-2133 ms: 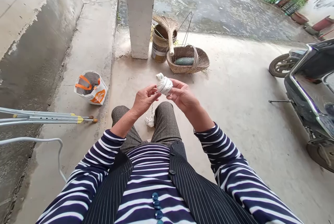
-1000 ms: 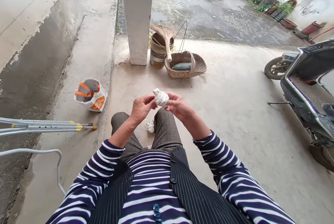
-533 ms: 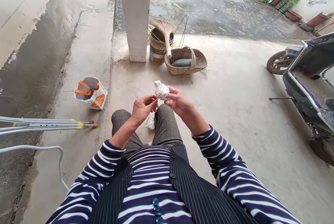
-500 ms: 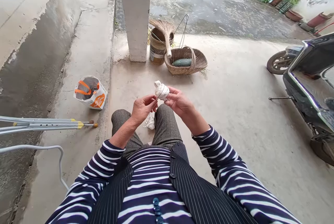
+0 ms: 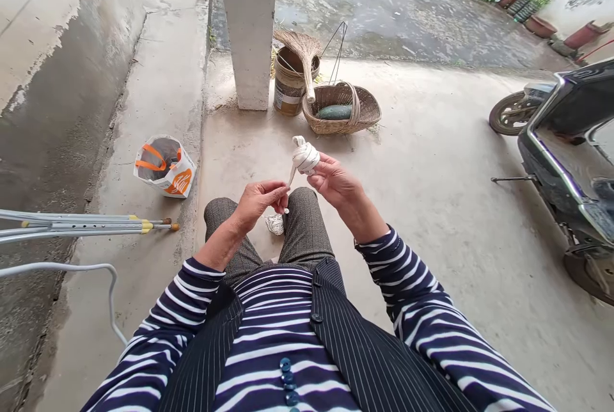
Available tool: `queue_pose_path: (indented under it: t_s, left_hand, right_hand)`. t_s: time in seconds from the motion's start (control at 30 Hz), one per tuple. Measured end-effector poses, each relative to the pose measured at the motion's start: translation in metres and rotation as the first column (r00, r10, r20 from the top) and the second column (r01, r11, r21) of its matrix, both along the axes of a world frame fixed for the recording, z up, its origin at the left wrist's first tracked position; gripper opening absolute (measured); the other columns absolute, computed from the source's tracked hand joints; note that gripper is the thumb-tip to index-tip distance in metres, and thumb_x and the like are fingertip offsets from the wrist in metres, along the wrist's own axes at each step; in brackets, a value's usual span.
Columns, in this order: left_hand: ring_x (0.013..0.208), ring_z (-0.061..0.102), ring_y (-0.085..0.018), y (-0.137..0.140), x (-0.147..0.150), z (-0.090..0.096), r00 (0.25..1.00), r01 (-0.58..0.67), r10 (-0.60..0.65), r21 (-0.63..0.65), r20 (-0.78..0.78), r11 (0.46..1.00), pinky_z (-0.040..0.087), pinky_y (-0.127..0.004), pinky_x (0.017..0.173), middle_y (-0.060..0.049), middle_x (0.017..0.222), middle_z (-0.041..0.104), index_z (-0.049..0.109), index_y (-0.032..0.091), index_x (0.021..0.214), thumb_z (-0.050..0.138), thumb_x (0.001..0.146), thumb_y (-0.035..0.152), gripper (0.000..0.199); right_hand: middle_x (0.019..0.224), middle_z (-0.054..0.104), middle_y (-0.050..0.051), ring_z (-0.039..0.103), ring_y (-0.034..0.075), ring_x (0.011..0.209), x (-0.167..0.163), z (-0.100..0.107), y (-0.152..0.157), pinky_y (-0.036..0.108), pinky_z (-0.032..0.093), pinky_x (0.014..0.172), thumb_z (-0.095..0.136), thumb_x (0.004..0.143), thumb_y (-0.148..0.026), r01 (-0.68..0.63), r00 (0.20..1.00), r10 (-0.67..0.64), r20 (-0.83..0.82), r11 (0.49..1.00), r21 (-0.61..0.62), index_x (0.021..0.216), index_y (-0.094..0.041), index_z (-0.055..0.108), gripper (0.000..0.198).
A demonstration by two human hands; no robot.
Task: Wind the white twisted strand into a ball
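- Right hand: fingers grip the side of the white cord ball, beyond the knees.
- Left hand: fingers pinch the strand running down from the ball.
- Loose cord: visible between the knees.
- Wicker basket: on the floor beyond both hands.

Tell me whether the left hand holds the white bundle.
No, the right hand holds the white bundle; the left hand pinches its strand.
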State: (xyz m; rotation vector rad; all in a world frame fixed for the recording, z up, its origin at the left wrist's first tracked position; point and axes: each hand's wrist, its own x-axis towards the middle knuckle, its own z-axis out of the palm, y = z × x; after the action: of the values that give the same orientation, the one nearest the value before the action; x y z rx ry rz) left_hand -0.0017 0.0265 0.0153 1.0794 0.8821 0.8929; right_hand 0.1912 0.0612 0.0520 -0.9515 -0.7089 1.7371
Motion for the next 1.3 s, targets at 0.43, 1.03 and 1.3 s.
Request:
queue_pose_path:
  t_s: [0.43, 1.03, 1.3]
  left_hand:
    - [0.058, 0.057, -0.01, 0.005, -0.022, -0.012, 0.945, 0.206, -0.14, -0.204, 0.296, 0.957, 0.047, -0.024, 0.062, -0.002, 0.07, 0.065, 0.076, 0.014, 0.102, 0.085, 0.076, 0.029, 0.032]
    - [0.035, 0.042, -0.006, -0.008, -0.012, 0.003, 0.977, 0.108, -0.068, -0.194, 0.204, 0.975, 0.028, -0.019, 0.037, 0.002, 0.051, 0.06, 0.067, 0.014, 0.086, 0.088, 0.071, 0.052, 0.046]
    - [0.054, 0.057, -0.01, 0.003, -0.017, -0.005, 0.962, 0.176, -0.132, -0.171, 0.241, 0.969, 0.046, -0.021, 0.055, -0.002, 0.06, 0.062, 0.062, 0.013, 0.069, 0.083, 0.078, 0.048, 0.042]
  right_hand:
    - [0.091, 0.074, 0.003, 0.061, 0.014, 0.077, 0.005, 0.0, -0.002, 0.021, 0.048, 0.057, 0.084, 0.061, -0.02, -0.047, 0.999, 0.045, 0.03, 0.998, 0.05, 0.094, -0.022, 0.076, 0.034]
    - [0.083, 0.072, 0.001, 0.055, 0.01, 0.066, 0.006, 0.001, -0.004, 0.018, 0.04, 0.049, 0.084, 0.054, -0.017, -0.06, 0.998, 0.061, -0.008, 0.996, 0.068, 0.094, -0.021, 0.079, 0.041]
    - [0.081, 0.073, 0.001, 0.054, 0.01, 0.057, 0.01, 0.005, -0.011, 0.019, 0.041, 0.042, 0.094, 0.057, -0.033, -0.221, 0.975, 0.217, 0.045, 0.941, 0.255, 0.102, -0.02, 0.078, 0.05]
